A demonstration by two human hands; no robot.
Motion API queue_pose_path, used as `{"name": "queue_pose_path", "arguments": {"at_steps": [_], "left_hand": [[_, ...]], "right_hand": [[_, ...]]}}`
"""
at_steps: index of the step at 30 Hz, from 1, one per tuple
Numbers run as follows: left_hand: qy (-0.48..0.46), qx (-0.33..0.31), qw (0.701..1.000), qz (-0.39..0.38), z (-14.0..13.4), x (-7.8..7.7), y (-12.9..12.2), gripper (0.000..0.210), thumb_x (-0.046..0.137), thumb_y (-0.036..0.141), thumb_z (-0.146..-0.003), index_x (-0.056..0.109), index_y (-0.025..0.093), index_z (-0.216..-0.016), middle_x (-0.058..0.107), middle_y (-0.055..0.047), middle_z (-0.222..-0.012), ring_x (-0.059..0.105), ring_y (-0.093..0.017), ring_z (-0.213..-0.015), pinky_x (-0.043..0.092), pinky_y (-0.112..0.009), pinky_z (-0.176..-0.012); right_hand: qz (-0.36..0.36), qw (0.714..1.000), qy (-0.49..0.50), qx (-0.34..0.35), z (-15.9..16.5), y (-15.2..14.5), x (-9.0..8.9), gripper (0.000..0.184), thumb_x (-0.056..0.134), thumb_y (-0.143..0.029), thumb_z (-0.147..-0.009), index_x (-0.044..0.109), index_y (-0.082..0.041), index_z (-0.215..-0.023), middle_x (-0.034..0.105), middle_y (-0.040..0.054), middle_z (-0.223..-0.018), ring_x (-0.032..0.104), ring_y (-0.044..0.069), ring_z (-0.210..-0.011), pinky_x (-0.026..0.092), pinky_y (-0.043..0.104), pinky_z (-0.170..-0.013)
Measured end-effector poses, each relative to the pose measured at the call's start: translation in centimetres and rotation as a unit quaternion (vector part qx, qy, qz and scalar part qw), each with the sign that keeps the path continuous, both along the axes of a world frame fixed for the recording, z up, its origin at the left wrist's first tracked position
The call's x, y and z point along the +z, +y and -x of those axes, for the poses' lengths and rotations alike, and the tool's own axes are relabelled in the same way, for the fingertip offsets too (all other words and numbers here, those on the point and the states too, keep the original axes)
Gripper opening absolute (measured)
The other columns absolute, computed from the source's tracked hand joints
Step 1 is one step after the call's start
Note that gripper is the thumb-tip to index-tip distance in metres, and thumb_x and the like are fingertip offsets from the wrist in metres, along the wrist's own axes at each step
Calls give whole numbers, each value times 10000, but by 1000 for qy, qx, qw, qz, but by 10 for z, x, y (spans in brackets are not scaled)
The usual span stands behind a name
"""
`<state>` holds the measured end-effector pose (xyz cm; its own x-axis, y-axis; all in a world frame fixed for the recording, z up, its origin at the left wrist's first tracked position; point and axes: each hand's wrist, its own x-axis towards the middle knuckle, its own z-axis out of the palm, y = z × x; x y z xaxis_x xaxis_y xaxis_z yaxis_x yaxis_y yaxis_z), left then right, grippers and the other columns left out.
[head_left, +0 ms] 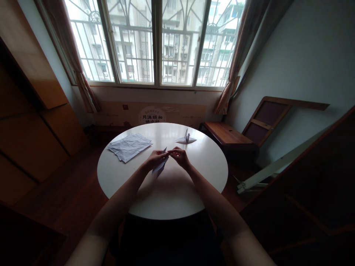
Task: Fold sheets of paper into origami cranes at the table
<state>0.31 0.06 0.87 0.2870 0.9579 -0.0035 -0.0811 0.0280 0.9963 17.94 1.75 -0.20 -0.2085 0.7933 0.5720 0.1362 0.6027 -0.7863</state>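
Over the middle of the white round table (177, 199), my left hand (155, 158) pinches a folded piece of paper (159, 169), whose pointed ends stick out above and below the fingers. My right hand (179, 157) meets it from the right, with thumb and forefinger closed on the paper's edge near the left fingertips. The exact fold between the fingers is too small to make out. Beyond my right hand stands a finished paper crane (186, 137) with spread wings. Left of my left hand lies a stack of creased paper sheets (129, 146).
A barred window (158, 48) with curtains fills the far wall. Behind the table lies a printed cardboard panel (119, 112). On the right are a low wooden bench (226, 133) and a leaning frame (263, 120); a wooden cabinet (44, 136) stands on the left.
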Motion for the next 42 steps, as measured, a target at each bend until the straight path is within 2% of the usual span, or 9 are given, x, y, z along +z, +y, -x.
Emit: {"name": "queue_pose_path", "arguments": {"at_steps": [5,12,19,24,28,36,42], "left_hand": [[-1,23,1000,-20,0,-1,0,433,814,504,-596,687,105,-709,564,-1,-550,430,-71,-455,279,-215,-452],[17,55,998,-27,-2,0,0,448,813,513,-584,718,94,-711,569,-7,-533,420,-73,-456,263,-217,-454],[-7,69,997,-45,-2,-4,3,424,828,479,-574,742,102,-750,616,-18,-580,468,-88,-490,306,-224,-486],[-3,75,995,-61,-3,1,0,432,824,493,-580,751,113,-772,639,-30,-615,501,-103,-525,330,-224,-497],[5,83,993,-87,-4,7,-4,439,821,494,-584,757,115,-795,659,-44,-646,532,-124,-565,358,-228,-509],[28,96,990,-94,-4,11,-8,404,796,499,-606,729,121,-735,592,-7,-553,508,-114,-509,354,-224,-482],[29,91,990,-104,-5,9,-7,450,797,520,-586,722,103,-737,593,-7,-566,491,-97,-500,339,-211,-469]], "right_hand": [[-10,999,8,-29,0,1,0,272,710,-458,-743,738,-188,-770,595,51,-765,544,153,-657,461,296,-581],[14,1000,6,3,1,3,-4,302,703,-484,-743,710,-183,-764,629,58,-801,583,158,-668,474,297,-590],[46,999,22,17,4,4,-5,317,722,-482,-710,678,-173,-767,668,58,-749,627,186,-709,507,330,-659],[107,990,86,37,8,1,-1,402,778,-517,-615,600,-180,-743,642,35,-694,614,174,-651,501,316,-590],[131,983,117,54,8,-1,3,438,809,-507,-564,576,-186,-748,633,21,-696,596,160,-642,498,324,-612],[150,977,132,76,5,-2,3,423,819,-439,-569,566,-189,-798,587,-22,-648,551,125,-605,458,291,-600],[157,975,135,84,6,-2,4,416,830,-423,-563,569,-194,-794,585,-34,-612,537,121,-580,439,281,-576]]}}
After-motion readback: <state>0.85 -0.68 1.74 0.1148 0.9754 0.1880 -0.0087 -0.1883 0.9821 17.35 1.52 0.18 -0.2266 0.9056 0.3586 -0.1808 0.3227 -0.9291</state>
